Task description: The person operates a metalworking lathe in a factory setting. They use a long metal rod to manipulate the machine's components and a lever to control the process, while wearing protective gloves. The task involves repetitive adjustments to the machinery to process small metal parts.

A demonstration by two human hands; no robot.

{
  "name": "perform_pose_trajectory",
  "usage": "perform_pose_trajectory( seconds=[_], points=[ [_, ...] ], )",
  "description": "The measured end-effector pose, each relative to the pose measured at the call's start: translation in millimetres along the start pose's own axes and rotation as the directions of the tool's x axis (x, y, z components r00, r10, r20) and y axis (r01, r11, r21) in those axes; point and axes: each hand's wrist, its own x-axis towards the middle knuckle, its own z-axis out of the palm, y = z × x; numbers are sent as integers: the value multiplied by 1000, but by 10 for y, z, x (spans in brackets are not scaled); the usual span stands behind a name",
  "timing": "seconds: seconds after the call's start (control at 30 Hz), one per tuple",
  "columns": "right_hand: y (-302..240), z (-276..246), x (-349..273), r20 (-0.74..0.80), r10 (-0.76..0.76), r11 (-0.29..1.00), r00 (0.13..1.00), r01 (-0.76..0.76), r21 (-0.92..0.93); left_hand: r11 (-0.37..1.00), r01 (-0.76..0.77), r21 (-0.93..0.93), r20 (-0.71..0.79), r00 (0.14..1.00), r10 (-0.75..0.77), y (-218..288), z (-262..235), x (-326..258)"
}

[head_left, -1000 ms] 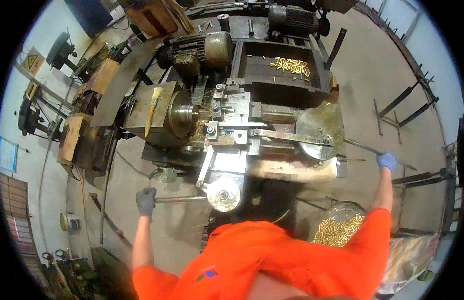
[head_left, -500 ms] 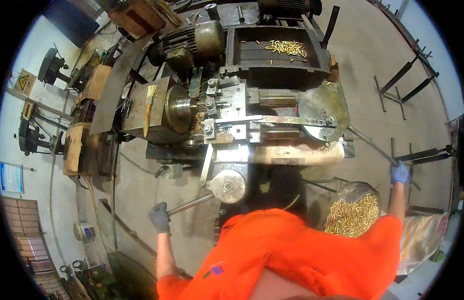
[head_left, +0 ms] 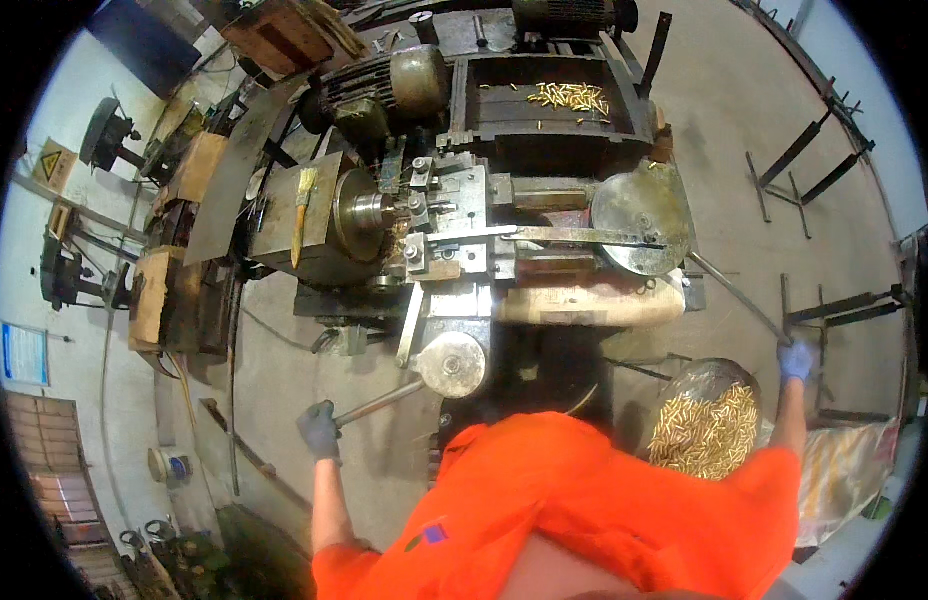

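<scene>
I stand at a grey metal lathe (head_left: 464, 215). My left hand (head_left: 319, 431), in a dark glove, grips the end of a long steel lever (head_left: 379, 403) that runs up to a round hub (head_left: 452, 365) on the machine's front. My right hand (head_left: 796, 358), in a blue glove, holds the end of a second thin lever (head_left: 739, 297) that slants up to the round metal disc (head_left: 639, 218) on the machine's right. My orange shirt (head_left: 584, 510) fills the bottom of the view.
A round pan of small brass pieces (head_left: 706, 425) sits by my right arm. More brass pieces (head_left: 569, 95) lie in the tray at the machine's back. A brush (head_left: 302, 210) rests on the headstock. Wooden blocks and other machines stand at the left; metal racks at the right.
Both hands have swung down toward me with their levers. The left lever's end dropped lower left, the right lever's end moved lower right. The view has shifted so the machine sits higher.
</scene>
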Motion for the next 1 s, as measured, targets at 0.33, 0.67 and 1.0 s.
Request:
perform_pose_trajectory(
  seconds=[0.33, 0.67, 1.0],
  points=[
    [-158, -217, -138, 72, 89, 995, 993, -87, -39, 1000, -6, 10, 8, 1000, 6, -15, -10, 29],
    [-191, -286, -233, 98, 118, 993, 988, -115, -35, 998, -45, 34, 116, 992, 41, -30, -56, 49],
    [-303, -399, -239, 162, 142, 989, 976, -136, -51, 716, -534, 450, 383, 839, 386, 208, 406, 295]
  ],
)
